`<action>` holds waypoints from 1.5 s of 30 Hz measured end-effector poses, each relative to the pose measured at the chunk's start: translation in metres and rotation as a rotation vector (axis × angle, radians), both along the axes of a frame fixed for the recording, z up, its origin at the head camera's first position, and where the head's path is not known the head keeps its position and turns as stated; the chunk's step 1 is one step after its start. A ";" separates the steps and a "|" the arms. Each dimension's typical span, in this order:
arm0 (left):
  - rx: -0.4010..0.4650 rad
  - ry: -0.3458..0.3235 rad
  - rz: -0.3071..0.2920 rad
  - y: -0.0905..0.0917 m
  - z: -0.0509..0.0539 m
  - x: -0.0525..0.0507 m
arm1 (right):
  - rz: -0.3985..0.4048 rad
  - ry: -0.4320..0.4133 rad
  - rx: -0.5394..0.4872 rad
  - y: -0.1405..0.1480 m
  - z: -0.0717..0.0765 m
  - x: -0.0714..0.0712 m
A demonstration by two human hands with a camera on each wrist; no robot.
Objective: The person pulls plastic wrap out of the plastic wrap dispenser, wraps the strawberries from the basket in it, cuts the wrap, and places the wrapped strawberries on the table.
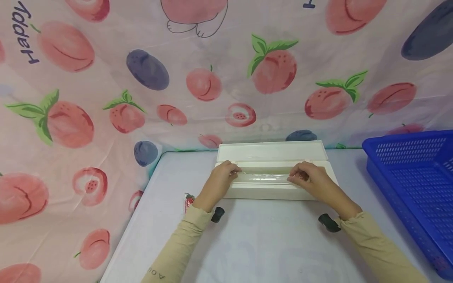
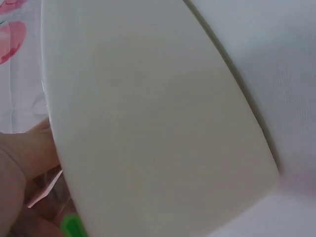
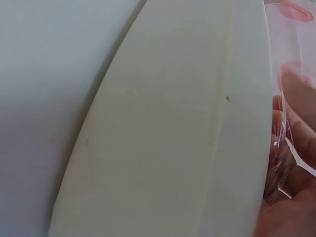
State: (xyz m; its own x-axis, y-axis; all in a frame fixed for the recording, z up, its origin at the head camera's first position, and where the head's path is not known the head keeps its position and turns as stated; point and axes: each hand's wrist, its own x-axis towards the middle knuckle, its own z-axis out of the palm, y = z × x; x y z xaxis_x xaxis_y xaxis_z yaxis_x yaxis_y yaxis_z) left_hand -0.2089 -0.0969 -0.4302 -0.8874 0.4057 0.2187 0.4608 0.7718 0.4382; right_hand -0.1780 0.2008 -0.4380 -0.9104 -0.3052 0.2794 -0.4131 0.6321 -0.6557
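Note:
A long white box [image 1: 272, 193] lies on the table with its lid [image 1: 270, 151] tipped back. Clear plastic film [image 1: 263, 178], like cling film, stretches across its inside. My left hand [image 1: 220, 181] pinches the film at the left end, and my right hand [image 1: 313, 180] pinches it at the right end. In the left wrist view the box wall [image 2: 163, 118] hides most of the left hand's fingers. Crinkled film [image 3: 282, 148] shows between the fingers of the right hand [image 3: 298, 190] in the right wrist view.
A blue plastic basket [image 1: 389, 184] stands at the right. Beside my left wrist lies a small red wrapped item [image 1: 189, 201], partly covered by the sleeve. Dark pieces, likely the wrist cameras, sit under both wrists. A fruit-print cloth [image 1: 240, 70] hangs behind the table.

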 end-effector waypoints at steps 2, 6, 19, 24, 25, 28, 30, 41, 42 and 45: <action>-0.003 0.023 -0.006 -0.003 0.000 0.000 | -0.005 -0.003 -0.008 -0.001 -0.001 0.000; -0.023 0.080 -0.011 -0.009 0.000 0.000 | -0.009 0.024 -0.008 -0.001 -0.003 0.001; 0.086 0.140 -0.034 -0.024 -0.004 -0.001 | -0.025 0.136 0.097 0.008 0.000 -0.001; 0.135 0.157 -0.056 -0.028 -0.004 -0.003 | -0.053 0.125 0.167 0.023 0.002 0.000; 0.141 0.158 -0.059 -0.028 -0.004 -0.003 | -0.065 0.124 0.180 0.025 0.002 0.001; 0.160 0.153 -0.062 -0.030 -0.004 -0.002 | -0.080 0.120 0.202 0.032 0.003 0.002; 0.167 0.152 -0.059 -0.031 -0.004 -0.002 | -0.080 0.123 0.207 0.035 0.004 0.003; 0.255 0.166 -0.047 -0.032 0.001 -0.002 | -0.083 0.137 0.152 0.050 0.012 0.006; 0.266 0.168 -0.045 -0.033 0.002 -0.002 | -0.081 0.146 0.145 0.051 0.014 0.006; 0.297 0.180 -0.047 -0.033 0.006 -0.002 | -0.082 0.179 0.128 0.054 0.020 0.007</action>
